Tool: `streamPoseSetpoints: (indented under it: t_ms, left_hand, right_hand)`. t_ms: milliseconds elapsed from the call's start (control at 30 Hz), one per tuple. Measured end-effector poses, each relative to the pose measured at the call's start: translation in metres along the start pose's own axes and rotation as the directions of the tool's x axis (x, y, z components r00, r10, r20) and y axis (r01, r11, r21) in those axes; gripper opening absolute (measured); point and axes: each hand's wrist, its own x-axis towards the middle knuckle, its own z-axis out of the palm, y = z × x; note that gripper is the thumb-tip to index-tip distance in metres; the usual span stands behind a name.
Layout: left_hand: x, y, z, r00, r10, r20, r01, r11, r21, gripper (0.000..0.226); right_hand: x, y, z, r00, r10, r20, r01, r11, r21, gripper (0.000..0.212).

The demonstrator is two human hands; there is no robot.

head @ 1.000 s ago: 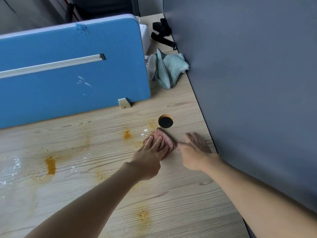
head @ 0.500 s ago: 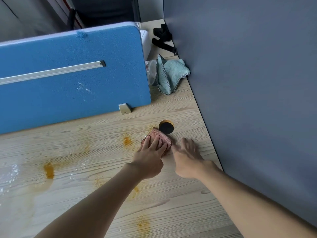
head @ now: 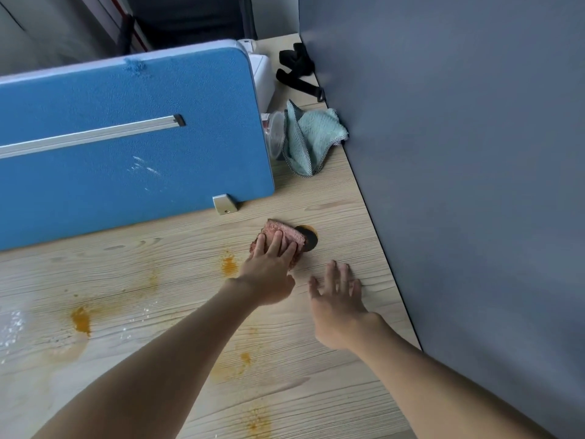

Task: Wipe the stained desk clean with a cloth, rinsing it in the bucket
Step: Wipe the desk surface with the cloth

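Head view: left hand [head: 272, 267] presses pink cloth [head: 286, 234] on desk [head: 332, 210].

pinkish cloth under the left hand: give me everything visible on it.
The cloth is a small pinkish-brown wad, folded thick, with a nubby towel-like texture. It lies flat on the wood-grain desk. The left hand presses its near half with straight fingers; the far half shows. Its right edge overlaps a round black disc with a tan rim. An orange stain lies apart, to its near left. The right hand does not touch it.
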Motion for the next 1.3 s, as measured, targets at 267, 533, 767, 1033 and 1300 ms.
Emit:
streamPoseSetpoints:
  t_ms: [267, 533, 767, 1033, 1300]
  left_hand:
    - [0.020, -0.007, -0.004, 0.999, 0.004, -0.036, -0.003, 0.999, 0.033, 0.079]
    - [0.043, -0.021, 0.001, 0.995, -0.074, -0.066, 0.074, 0.997, -0.013, 0.091]
    - [0.065, -0.023, -0.005, 0.993, -0.061, -0.100, 0.061, 0.998, 0.000, 0.082]
    - [0.064, -0.047, 0.004, 0.994, 0.023, -0.102, -0.009, 0.991, 0.137, 0.075]
    - [0.022, -0.041, 0.017, 0.997, -0.043, -0.066, 0.046, 0.998, 0.039, 0.069]
  right_hand:
    - [-0.001, 0.000, -0.001, 1.000, -0.008, 0.011, 0.008, 1.000, -0.017, 0.079]
    - [-0.003, 0.002, 0.000, 1.000, -0.023, 0.016, 0.023, 1.000, -0.017, 0.080]
    - [-0.001, 0.004, 0.002, 0.999, -0.034, 0.019, 0.034, 0.999, -0.005, 0.079]
    - [0.001, 0.003, 0.001, 1.000, -0.022, 0.004, 0.022, 1.000, -0.015, 0.080]
    - [-0.001, 0.005, -0.003, 0.999, -0.021, 0.025, 0.021, 1.000, -0.015, 0.081]
